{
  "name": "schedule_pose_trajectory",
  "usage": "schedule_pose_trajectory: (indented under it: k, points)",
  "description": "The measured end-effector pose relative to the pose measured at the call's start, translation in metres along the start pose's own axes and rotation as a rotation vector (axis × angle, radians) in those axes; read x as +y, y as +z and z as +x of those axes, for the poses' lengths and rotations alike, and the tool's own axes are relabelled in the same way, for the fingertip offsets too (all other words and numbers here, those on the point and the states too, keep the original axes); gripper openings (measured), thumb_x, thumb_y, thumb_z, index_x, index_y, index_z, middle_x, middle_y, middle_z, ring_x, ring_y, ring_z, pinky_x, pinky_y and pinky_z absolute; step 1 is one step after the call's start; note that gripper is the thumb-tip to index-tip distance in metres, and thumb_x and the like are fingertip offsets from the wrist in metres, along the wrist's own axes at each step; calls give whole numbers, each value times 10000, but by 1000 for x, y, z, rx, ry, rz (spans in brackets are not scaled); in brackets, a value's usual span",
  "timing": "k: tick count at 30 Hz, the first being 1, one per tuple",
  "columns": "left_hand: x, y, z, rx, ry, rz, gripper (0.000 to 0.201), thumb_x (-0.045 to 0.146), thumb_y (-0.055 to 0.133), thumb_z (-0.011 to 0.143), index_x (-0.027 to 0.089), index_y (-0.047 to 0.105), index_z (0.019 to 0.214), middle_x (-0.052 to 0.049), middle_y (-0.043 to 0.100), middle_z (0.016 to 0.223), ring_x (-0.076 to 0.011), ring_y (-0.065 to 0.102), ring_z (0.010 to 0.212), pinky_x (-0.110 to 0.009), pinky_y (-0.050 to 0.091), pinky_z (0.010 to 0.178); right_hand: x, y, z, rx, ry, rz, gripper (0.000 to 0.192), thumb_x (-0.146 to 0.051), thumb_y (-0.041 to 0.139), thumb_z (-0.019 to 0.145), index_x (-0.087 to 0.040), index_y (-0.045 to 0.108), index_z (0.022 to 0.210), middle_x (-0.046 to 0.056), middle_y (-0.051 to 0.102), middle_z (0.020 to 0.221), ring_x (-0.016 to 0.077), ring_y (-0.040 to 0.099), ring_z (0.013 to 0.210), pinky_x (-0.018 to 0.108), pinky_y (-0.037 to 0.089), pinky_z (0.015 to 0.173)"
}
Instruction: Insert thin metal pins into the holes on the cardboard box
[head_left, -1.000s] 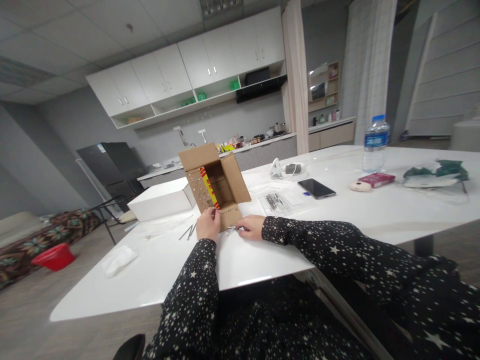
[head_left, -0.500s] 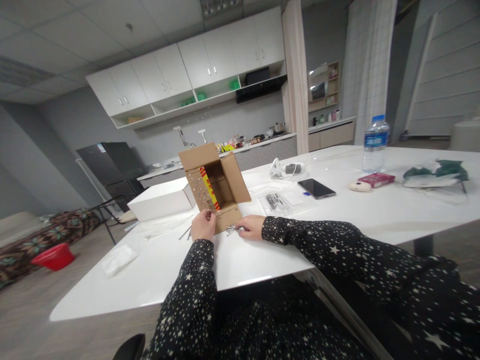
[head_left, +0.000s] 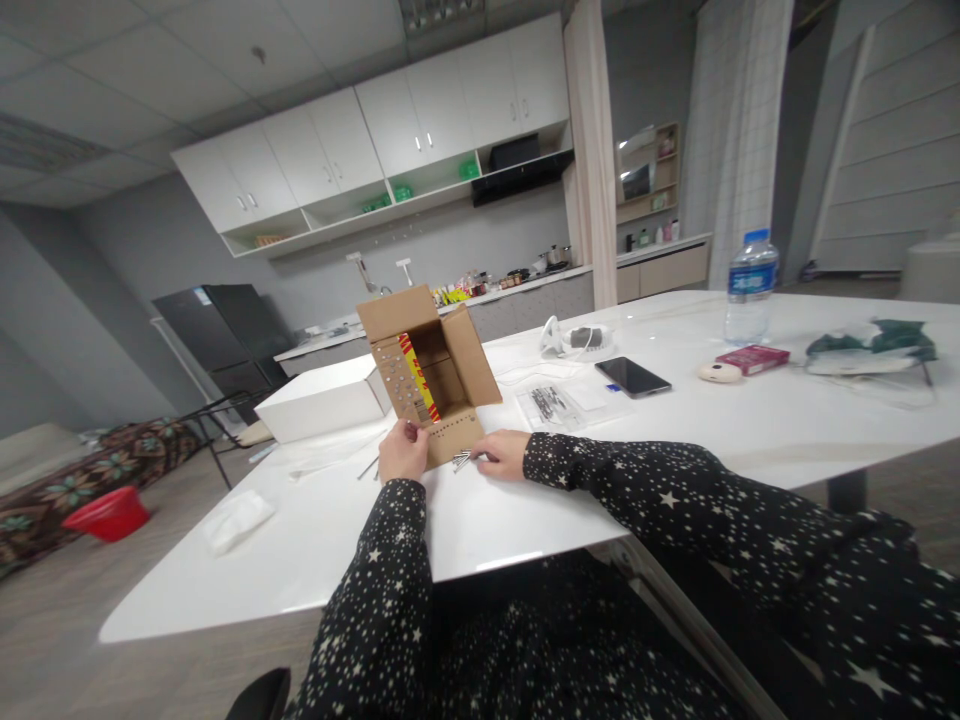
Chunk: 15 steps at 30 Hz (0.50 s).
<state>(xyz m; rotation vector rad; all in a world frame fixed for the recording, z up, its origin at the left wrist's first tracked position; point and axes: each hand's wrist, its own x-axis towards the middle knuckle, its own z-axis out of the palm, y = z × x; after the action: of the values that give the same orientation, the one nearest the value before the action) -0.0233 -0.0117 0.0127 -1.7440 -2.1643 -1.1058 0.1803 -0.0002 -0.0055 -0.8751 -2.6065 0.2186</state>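
Note:
An open cardboard box (head_left: 450, 370) stands tilted on the table, its mouth facing me. Silver studs dot its left flap (head_left: 401, 378), and a row of small dark holes runs across the front flap (head_left: 459, 438). My left hand (head_left: 403, 452) is at the lower left flap, thumb and fingers pinched together; what lies between them is too small to tell. My right hand (head_left: 504, 455) rests on the table by the front flap, fingers curled at a small pile of thin silver nails (head_left: 461, 459). Its fingertips touch the pile, but their grip is partly hidden.
A long white box (head_left: 322, 400) lies behind left, with crumpled tissue (head_left: 238, 522) nearer me. To the right are a plastic bag of dark pieces (head_left: 551, 405), a phone (head_left: 634, 377), a pink packet (head_left: 752, 359), a water bottle (head_left: 750, 290) and a dark green bundle (head_left: 870, 345).
My left hand has shifted slightly left along the flap, still pinched. My right hand, the nails and the cardboard box have hardly moved.

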Motion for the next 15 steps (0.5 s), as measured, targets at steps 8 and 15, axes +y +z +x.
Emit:
schedule_pose_trajectory:
  k: [8, 15]
  points:
    - [-4, 4, 3, -31, 39, -6, 132, 307, 497, 729, 207, 578, 758, -38, 670, 766, -190, 614, 735, -290, 444, 670, 3, 3, 1, 11, -10, -4, 322, -232, 515, 765, -150, 680, 1029, 41, 669, 710, 145, 559, 631, 238, 385, 597]
    - [-5, 6, 3, -66, 83, 16, 160, 299, 475, 741, 203, 591, 794, -41, 667, 804, -191, 609, 787, -298, 444, 730, 5, 6, 3, 9, -10, -11, 317, -238, 517, 760, -154, 681, 1019, 41, 665, 719, 150, 560, 645, 244, 383, 602]
